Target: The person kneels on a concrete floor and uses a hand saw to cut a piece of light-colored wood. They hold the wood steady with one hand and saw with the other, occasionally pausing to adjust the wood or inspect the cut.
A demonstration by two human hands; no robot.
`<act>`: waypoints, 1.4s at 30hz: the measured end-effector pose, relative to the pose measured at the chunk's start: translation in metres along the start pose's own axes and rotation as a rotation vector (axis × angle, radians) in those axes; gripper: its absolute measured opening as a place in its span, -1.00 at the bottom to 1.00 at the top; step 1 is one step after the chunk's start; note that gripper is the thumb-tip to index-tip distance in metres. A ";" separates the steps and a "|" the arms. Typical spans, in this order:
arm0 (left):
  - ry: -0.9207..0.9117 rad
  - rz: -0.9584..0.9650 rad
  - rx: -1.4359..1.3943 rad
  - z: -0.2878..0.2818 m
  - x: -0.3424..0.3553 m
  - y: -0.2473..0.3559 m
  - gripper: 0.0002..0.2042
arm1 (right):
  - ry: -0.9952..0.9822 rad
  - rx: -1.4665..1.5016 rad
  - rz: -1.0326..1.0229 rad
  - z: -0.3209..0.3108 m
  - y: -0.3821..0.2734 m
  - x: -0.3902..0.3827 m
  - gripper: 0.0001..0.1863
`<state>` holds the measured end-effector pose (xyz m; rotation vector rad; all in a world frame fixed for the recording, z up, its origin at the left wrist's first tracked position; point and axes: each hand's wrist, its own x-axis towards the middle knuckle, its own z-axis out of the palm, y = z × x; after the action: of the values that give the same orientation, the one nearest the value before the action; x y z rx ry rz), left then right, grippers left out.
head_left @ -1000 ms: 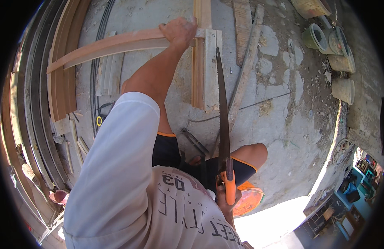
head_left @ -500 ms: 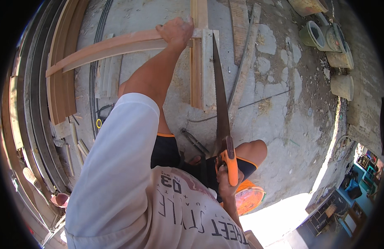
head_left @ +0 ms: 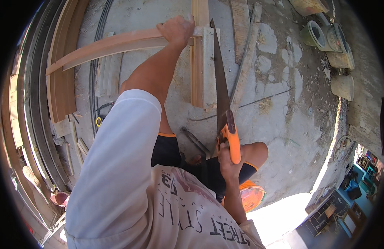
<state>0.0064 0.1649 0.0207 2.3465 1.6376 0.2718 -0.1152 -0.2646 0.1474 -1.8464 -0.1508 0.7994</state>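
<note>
The right hand (head_left: 230,162) is closed around the orange handle (head_left: 232,145) of the saw (head_left: 221,83); ahead of it, the blade lies beside the pale block (head_left: 207,66). Farther ahead, leftward, the left hand (head_left: 177,31) grips the plank (head_left: 117,40). Behind, the shirt (head_left: 158,203) bears dark lettering (head_left: 229,232).

Shirt (head_left: 154,216) off-white, its left sleeve (head_left: 121,137) short and hemmed. Across the shirt's front run dark lettering (head_left: 227,230) and a faded reddish graphic (head_left: 191,184) (folds distort both). Beyond the shirt's lower edge: dark shorts (head_left: 165,150), orange trim (head_left: 168,135) at both legs.
</note>
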 end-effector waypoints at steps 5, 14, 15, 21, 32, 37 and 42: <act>-0.010 0.006 -0.018 0.002 -0.002 0.002 -0.38 | 0.156 -0.041 0.010 -0.025 0.004 -0.098 -0.63; 0.001 0.006 0.010 0.007 0.004 0.000 -0.37 | -0.017 -0.025 -0.030 0.035 -0.044 0.097 -0.84; 0.031 -0.008 0.032 0.010 0.004 -0.003 -0.37 | -0.020 -0.051 -0.027 0.030 -0.036 0.076 -0.84; 0.037 0.017 -0.017 0.006 0.000 -0.001 -0.40 | 0.072 -0.194 -0.088 -0.036 0.015 -0.099 -0.57; -0.016 0.007 0.012 0.001 0.003 0.001 -0.41 | -0.006 -0.063 -0.021 0.019 -0.057 0.039 -0.79; -0.032 0.005 -0.026 0.000 -0.001 -0.002 -0.38 | 0.073 -0.241 -0.068 -0.033 -0.038 -0.102 -0.87; -0.085 0.037 -0.006 0.006 0.001 0.003 -0.37 | 0.027 -0.102 -0.056 0.004 -0.043 0.032 -0.85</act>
<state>0.0113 0.1637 0.0165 2.3522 1.5533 0.1810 -0.0823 -0.2285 0.1694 -1.9392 -0.2288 0.7391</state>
